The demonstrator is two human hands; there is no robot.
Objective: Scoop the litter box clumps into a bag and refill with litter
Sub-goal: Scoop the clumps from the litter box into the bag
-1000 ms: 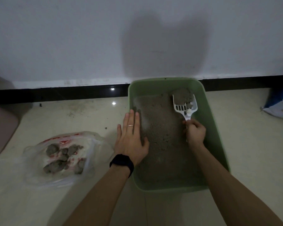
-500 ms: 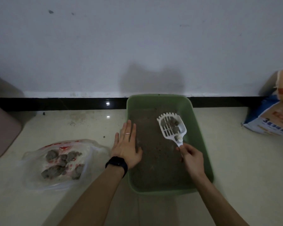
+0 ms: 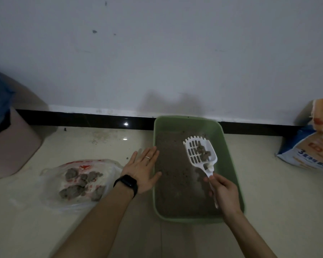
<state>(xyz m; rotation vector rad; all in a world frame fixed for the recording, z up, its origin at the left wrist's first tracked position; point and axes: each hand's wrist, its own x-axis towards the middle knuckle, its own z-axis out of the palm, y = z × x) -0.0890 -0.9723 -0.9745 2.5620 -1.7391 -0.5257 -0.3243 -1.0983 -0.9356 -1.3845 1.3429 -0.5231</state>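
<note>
A green litter box (image 3: 231,164) with grey litter stands on the floor against the wall. My right hand (image 3: 224,190) grips the handle of a white slotted scoop (image 3: 200,153), held above the litter with a few grey clumps (image 3: 203,154) in it. My left hand (image 3: 141,168), fingers spread, rests flat on the box's left rim, with a ring on one finger and a black watch on the wrist. To the left, a clear plastic bag (image 3: 78,177) with red print lies open on the floor with several grey clumps inside.
A blue and orange litter bag (image 3: 313,146) leans against the wall at the right. A pinkish bin (image 3: 9,146) with a blue liner stands at the far left. Cream floor tiles run between the plastic bag and the box; a black baseboard lines the wall.
The scoop has lifted out of the litter at the box's far end and come nearer, loose litter sifted away, leaving clumps. My left hand stays on the rim. The camera has tilted up.
</note>
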